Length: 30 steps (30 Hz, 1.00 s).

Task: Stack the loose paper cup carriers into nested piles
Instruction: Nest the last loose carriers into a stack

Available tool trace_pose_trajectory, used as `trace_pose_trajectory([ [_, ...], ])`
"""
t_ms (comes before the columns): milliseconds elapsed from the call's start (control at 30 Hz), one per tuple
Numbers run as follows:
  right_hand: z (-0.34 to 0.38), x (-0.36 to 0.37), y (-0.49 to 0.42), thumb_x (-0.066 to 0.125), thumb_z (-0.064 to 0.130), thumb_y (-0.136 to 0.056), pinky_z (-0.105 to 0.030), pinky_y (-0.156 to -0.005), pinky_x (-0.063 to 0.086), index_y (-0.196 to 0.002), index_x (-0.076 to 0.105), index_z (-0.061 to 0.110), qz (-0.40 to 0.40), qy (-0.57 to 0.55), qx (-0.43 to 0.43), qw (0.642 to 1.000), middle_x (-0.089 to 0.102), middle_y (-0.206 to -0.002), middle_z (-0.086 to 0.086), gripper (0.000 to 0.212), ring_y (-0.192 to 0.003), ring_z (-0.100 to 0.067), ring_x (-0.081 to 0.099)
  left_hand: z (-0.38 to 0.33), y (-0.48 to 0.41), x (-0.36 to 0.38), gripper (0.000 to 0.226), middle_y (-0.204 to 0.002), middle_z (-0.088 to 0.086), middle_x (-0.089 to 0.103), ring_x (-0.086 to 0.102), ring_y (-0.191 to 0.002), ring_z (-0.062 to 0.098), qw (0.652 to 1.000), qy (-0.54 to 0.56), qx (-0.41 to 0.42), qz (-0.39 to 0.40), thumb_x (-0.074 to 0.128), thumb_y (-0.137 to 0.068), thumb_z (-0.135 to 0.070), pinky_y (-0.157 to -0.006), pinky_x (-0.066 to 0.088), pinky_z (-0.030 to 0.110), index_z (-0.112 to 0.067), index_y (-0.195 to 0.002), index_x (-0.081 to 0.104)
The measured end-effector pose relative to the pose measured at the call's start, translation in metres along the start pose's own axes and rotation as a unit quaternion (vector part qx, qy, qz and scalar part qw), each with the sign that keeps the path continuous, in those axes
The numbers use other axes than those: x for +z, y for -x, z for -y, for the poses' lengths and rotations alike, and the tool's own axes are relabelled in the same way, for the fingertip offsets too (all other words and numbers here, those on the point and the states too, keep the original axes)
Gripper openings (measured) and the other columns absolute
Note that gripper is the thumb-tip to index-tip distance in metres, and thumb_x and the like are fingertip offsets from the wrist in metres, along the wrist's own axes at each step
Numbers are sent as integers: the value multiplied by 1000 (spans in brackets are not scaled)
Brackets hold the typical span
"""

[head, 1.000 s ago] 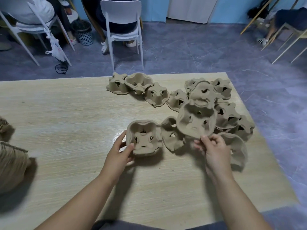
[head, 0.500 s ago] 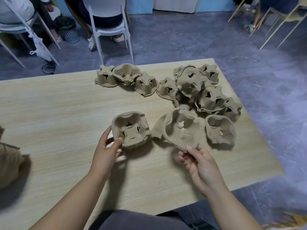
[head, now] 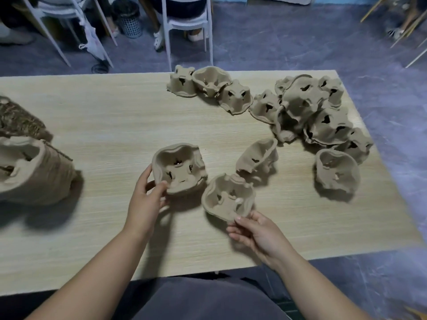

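Carriers [head: 312, 112] sit loose in a heap at upper right of frame on the worktop [head: 92, 125], overlapping, mostly open side down. Row of three [head: 209, 85] at top centre by the far edge, touching each other. Left grip [head: 145, 204] grips the left carrier [head: 179, 168] at frame centre, thumb on its near rim, fingers round its left wall. It is tilted, open side toward the camera, and its rim looks layered on the right. Right grip [head: 256, 232] pinches the near rim of the right carrier [head: 227, 199], open side up and tilted, just beside the left carrier; touching or not, cannot tell. Side carrier [head: 256, 158] lies tipped just behind the right carrier. Single carrier [head: 337, 170] stands at right, open side toward the camera, near the heap. Nested pile [head: 32, 174] lies on its side at the left edge, second pile [head: 16, 121] behind it, partly cut off. White chair [head: 187, 21] and bin [head: 129, 19] on the floor, top of frame.
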State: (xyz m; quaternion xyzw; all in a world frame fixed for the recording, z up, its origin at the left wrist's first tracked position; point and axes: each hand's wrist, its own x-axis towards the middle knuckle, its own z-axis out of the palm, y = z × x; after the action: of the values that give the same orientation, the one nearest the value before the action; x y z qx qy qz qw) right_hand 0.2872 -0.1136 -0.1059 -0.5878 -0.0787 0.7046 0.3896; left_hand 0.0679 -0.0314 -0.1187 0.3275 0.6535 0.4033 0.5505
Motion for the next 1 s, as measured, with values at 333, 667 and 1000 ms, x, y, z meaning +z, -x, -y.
trace_pose_trajectory([
  [333,23,-20,-31,59,40,-88,-30,-65,40,-90,57,15,-229,503,-267,790,59,-92,0,25,-79,-17,56,-3,3,-1,45,-124,2,60,64,-103,17,1000,14,-3,23,57,-95,-19,-80,53,28,-46,-128,44],
  [667,58,-13,-38,67,23,-85,-16,-62,43,-83,68,20,-87,492,-251,829,68,-79,8,4,-72,-7,61,-6,3,-7,48,-119,0,62,64,-97,15,999,6,-19,43,59,-94,-18,-73,53,24,-45,-130,43],
  [1000,80,38,-23,53,7,-93,-18,-56,55,-81,62,10,14,146,-224,963,64,-60,8,15,-56,0,61,-8,-1,-7,36,-101,-14,67,67,-85,12,999,0,-17,52,40,-102,-30,-77,54,36,-44,-136,43],
])
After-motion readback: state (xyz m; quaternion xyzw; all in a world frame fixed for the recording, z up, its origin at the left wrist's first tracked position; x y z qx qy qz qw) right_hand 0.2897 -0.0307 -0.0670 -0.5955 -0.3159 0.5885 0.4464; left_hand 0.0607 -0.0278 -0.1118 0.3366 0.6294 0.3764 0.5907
